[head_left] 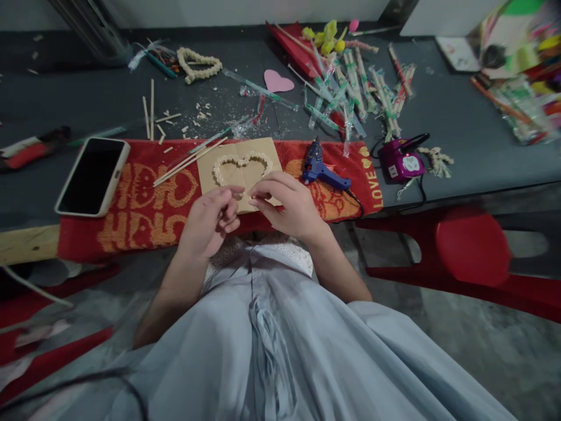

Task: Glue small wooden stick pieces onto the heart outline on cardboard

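Note:
My right hand (287, 204) is closed in a pinch, thumb against fingertips, on a small pale bit too tiny to name. Close beside it, my left hand (209, 222) has its fingers curled in and the index finger reaching toward the right hand; whatever it may hold is hidden. Both hands are over the near edge of a brown cardboard piece (205, 174). On that cardboard lies a heart outline (218, 169) built from small pale pieces, its lower tip partly covered by my hands. A blue glue gun (322, 169) rests to the right of the cardboard.
Under the cardboard spreads a red towel (87, 240). A phone (90, 175) lies on its left end, with thin wooden sticks (188, 164) nearby. Further back are another heart frame (199, 65), a pink paper heart (279, 81) and wrapped chopsticks (353, 82). A purple device (401, 161) sits right.

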{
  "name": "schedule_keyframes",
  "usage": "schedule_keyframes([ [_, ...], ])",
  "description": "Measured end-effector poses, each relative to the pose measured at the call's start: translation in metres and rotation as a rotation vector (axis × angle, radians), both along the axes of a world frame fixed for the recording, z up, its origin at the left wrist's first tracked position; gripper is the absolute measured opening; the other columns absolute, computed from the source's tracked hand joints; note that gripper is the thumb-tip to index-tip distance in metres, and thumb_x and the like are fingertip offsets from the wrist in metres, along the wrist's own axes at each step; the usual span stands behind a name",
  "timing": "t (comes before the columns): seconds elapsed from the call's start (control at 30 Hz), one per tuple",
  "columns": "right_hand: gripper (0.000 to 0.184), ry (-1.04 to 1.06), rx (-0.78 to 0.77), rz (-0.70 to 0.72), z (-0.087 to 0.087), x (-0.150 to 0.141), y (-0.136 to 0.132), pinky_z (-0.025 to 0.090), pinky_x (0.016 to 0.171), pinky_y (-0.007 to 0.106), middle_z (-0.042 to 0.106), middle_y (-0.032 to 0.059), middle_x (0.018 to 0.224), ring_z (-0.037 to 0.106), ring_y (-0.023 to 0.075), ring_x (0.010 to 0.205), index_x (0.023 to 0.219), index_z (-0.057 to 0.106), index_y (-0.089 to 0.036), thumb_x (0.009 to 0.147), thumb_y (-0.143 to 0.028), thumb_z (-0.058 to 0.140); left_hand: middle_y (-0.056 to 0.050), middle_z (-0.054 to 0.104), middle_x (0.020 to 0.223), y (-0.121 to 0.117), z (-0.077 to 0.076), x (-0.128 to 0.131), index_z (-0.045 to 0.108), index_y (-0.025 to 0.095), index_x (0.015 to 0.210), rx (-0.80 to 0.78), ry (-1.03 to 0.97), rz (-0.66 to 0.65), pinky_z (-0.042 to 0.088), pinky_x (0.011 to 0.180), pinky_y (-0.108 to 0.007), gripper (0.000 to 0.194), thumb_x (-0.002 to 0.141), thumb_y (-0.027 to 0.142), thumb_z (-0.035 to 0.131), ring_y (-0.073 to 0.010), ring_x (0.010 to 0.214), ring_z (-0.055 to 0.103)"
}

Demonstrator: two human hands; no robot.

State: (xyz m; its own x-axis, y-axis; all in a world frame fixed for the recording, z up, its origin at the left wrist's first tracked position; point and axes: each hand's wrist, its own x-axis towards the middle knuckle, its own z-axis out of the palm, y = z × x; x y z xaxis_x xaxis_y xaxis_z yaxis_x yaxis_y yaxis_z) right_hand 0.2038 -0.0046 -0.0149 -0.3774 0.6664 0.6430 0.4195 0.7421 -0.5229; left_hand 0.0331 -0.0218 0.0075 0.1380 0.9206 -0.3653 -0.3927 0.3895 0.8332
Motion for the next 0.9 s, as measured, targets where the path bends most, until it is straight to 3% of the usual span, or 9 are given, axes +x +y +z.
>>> schedule_keyframes([
  [0.1,0.008,0.033,-0.003,-0.005,0.001,0.001,0.0,0.055,0.075,0.027,0.068,0.0048,0.088,0.065,0.014,0.084,0.095,0.063,-0.019,0.097,-0.021,0.056,0.005,0.054,0.056,0.002,-0.003,-0.002,0.068,0.017,0.085,0.151,0.109,0.146,0.034,0.041,-0.016,0.016,0.069,0.019,0.069,-0.0033,0.04,0.033],
  [0.2,0.007,0.055,0.002,-0.008,0.001,0.003,0.0,0.054,0.073,0.026,0.068,0.0047,0.088,0.065,0.0133,0.082,0.095,0.063,-0.019,0.097,-0.021,0.056,0.004,0.054,0.055,0.002,-0.006,-0.005,0.064,0.018,0.073,0.245,0.253,0.213,0.038,0.045,-0.018,0.003,0.07,0.017,0.065,-0.0048,0.043,0.041],
  [0.33,0.012,0.046,-0.03,-0.014,0.0,0.004,0.0,0.053,0.073,0.027,0.067,0.0049,0.087,0.064,0.0135,0.081,0.095,0.063,-0.019,0.098,-0.027,0.055,0.005,0.051,0.052,-0.001,-0.009,-0.008,0.057,0.02,0.065,0.271,0.312,0.214,0.039,0.045,-0.018,0.009,0.072,0.019,0.062,-0.0069,0.045,0.048],
  [0.5,0.013,0.054,-0.053,-0.011,0.001,0.005,0.0,0.054,0.073,0.027,0.068,0.0053,0.087,0.064,0.0139,0.082,0.094,0.062,-0.019,0.099,-0.029,0.055,-0.001,0.067,0.059,-0.006,-0.013,-0.007,0.071,0.017,0.075,0.319,0.432,0.104,0.048,0.052,-0.02,0.01,0.071,0.024,0.076,-0.0121,0.055,0.064],
  [0.77,0.013,0.079,-0.032,0.012,0.002,0.003,-0.003,0.054,0.071,0.026,0.068,0.0049,0.086,0.064,0.0132,0.08,0.093,0.064,-0.019,0.098,-0.027,0.055,-0.004,0.072,0.065,-0.008,-0.008,0.006,0.073,0.017,0.07,0.192,0.222,0.068,0.054,0.056,-0.023,0.031,0.057,0.038,0.091,-0.0135,0.057,0.066],
  [0.9,0.016,0.047,-0.065,0.006,0.002,0.002,-0.004,0.055,0.072,0.027,0.067,0.0046,0.085,0.064,0.0138,0.081,0.094,0.065,-0.02,0.099,-0.03,0.054,-0.004,0.071,0.064,-0.007,-0.004,0.007,0.073,0.016,0.07,0.123,0.15,0.053,0.054,0.055,-0.022,0.032,0.054,0.035,0.093,-0.011,0.054,0.064],
])
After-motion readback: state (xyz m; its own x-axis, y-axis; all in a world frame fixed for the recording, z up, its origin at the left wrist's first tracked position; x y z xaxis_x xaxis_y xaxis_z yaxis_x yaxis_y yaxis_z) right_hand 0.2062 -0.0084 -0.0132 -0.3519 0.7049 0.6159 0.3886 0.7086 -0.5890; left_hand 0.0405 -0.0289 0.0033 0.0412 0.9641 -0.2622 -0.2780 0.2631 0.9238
